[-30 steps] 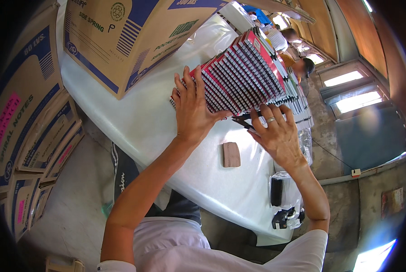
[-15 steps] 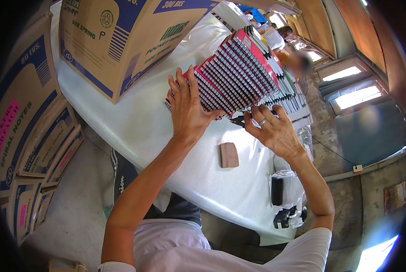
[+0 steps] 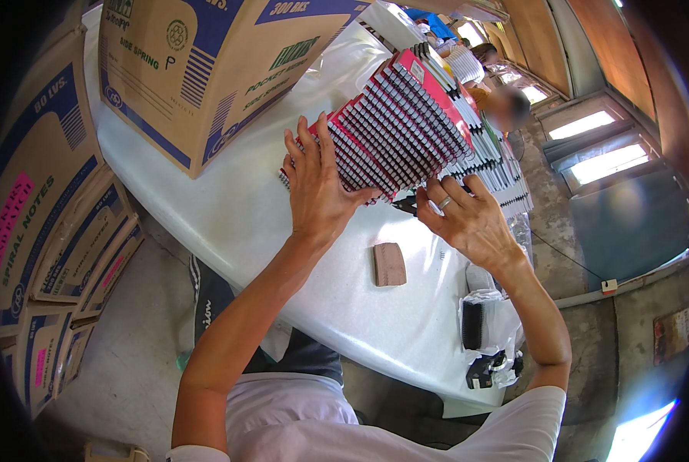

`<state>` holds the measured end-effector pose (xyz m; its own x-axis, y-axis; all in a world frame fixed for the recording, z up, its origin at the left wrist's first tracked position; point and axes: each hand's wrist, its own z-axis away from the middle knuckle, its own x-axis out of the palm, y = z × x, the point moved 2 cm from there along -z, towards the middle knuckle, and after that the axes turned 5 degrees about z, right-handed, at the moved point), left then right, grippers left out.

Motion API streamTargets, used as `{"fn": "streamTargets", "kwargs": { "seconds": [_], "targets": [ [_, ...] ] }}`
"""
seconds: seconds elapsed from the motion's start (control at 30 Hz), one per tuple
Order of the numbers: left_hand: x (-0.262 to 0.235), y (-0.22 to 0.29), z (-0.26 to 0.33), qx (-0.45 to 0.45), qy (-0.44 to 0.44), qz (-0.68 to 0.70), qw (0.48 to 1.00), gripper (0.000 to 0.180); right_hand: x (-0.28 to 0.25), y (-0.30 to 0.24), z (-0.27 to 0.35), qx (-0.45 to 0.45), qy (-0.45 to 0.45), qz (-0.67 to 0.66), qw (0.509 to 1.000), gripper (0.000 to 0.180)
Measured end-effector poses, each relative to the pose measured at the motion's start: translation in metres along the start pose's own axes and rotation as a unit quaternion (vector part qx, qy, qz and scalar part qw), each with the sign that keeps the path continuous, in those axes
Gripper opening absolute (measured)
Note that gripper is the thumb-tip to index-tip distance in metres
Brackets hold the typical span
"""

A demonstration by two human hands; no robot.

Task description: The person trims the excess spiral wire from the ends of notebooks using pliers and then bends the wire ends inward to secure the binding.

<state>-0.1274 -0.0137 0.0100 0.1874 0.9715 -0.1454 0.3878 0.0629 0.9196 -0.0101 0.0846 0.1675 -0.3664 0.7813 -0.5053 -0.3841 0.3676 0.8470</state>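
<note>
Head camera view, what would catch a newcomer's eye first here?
A stack of red spiral-bound notebooks at mid-table, pressed between the left hand and right hand. A big blue-printed cardboard box stands behind on the white table, and a small brown block lies nearer.

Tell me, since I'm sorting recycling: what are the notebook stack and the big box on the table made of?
The notebook stack looks like paper with red card covers and dark wire spirals along the edge. The big box looks like matte brown corrugated cardboard printed in blue.
</note>
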Motion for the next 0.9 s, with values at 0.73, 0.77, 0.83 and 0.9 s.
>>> {"fn": "streamTargets", "kwargs": {
  "seconds": [0.73, 0.77, 0.83, 0.9],
  "targets": [
    [0.001, 0.007, 0.000, 0.002, 0.025, 0.029, 0.999, 0.133, -0.019, -0.012, -0.011, 0.071, -0.058, -0.031, 0.995, 0.019],
    [0.001, 0.005, -0.001, 0.000, 0.031, 0.026, 0.999, 0.133, -0.017, -0.010, -0.008, 0.057, 0.004, -0.017, 0.998, 0.021],
    [0.003, 0.005, -0.002, 0.004, 0.033, 0.019, 0.999, 0.133, -0.012, -0.011, -0.004, 0.043, 0.023, 0.027, 0.998, 0.025],
    [0.004, 0.004, -0.004, -0.004, 0.025, 0.015, 1.000, 0.133, -0.005, -0.009, -0.004, 0.022, 0.025, 0.052, 0.998, 0.026]
  ]
}}
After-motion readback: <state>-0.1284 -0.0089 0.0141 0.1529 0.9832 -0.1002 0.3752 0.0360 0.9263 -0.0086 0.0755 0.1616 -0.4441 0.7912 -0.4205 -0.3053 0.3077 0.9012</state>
